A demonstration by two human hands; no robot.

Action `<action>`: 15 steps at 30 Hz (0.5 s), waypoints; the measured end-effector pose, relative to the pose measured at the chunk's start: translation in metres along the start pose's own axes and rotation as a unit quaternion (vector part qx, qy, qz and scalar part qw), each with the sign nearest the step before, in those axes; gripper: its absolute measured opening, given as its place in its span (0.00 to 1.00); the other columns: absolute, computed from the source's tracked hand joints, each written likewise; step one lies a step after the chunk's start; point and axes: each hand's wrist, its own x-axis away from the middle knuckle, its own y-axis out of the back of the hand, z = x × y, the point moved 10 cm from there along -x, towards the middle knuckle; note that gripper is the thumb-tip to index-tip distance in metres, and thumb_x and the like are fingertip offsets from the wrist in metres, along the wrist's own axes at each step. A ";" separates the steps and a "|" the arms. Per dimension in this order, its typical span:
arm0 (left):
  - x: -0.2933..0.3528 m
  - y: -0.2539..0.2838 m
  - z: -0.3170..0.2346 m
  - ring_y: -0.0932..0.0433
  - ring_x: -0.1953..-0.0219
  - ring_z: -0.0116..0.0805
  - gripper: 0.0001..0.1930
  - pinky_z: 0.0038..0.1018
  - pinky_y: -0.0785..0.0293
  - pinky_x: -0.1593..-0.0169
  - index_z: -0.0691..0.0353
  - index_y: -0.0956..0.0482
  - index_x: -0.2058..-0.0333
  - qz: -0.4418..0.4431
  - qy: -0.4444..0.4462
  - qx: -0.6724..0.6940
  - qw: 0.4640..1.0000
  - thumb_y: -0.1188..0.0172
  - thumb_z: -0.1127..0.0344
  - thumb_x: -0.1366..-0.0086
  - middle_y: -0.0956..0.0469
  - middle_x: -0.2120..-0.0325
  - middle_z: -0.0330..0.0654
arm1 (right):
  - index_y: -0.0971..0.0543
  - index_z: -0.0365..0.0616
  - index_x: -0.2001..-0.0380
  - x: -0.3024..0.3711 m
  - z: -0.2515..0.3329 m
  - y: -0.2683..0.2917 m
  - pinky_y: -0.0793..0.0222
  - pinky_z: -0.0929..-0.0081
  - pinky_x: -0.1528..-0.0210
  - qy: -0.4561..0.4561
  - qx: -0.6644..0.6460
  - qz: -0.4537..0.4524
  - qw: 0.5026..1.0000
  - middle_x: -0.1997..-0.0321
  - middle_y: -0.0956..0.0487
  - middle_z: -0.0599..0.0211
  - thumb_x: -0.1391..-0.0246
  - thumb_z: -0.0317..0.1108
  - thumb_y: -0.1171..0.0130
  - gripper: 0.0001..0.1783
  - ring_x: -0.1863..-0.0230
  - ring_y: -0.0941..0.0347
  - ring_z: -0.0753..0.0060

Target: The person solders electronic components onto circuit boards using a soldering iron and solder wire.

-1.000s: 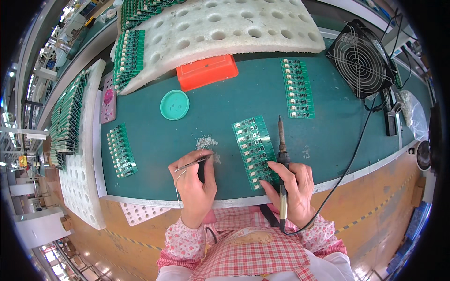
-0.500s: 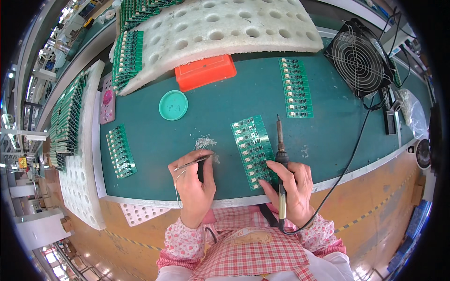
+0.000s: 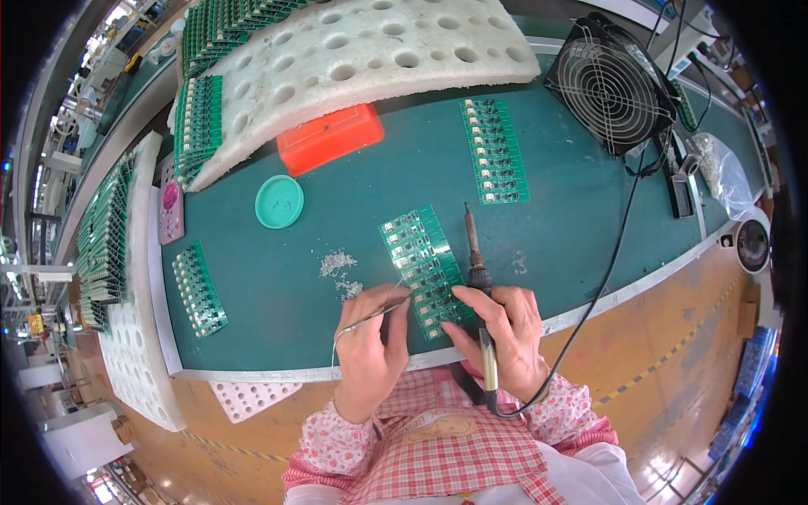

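A green circuit board panel lies slanted before me, with rows of small white and black parts. My left hand is closed on metal tweezers, its fingertips at the panel's left edge. A thin silvery wire also runs from these fingers and hangs down beside the palm. Whatever the tweezer tips pinch is too small to make out. In my right hand is a soldering iron, its tip directed away from me and clear of the panel. The right thumb and forefinger touch the panel's right edge.
Tiny clear pieces lie left of the panel. Beyond are a green round lid, a red box and white foam. More panels rest left and far right. A black fan stands at right, near the iron's cord.
My left hand has moved right, from the small clear pieces to the panel's left edge, still with the tweezers. The whole view has shifted slightly. My right hand keeps its grip on the iron.
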 end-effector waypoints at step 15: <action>-0.002 -0.005 -0.007 0.18 0.61 0.41 0.12 0.33 0.28 0.55 0.62 0.18 0.62 0.002 -0.035 -0.044 0.998 0.34 0.82 0.45 0.17 0.63 0.42 | 0.22 0.53 0.44 0.000 -0.002 -0.001 0.32 0.66 0.59 0.002 -0.002 0.008 1.000 0.63 0.29 0.69 0.59 0.34 0.23 0.35 0.64 0.27 0.63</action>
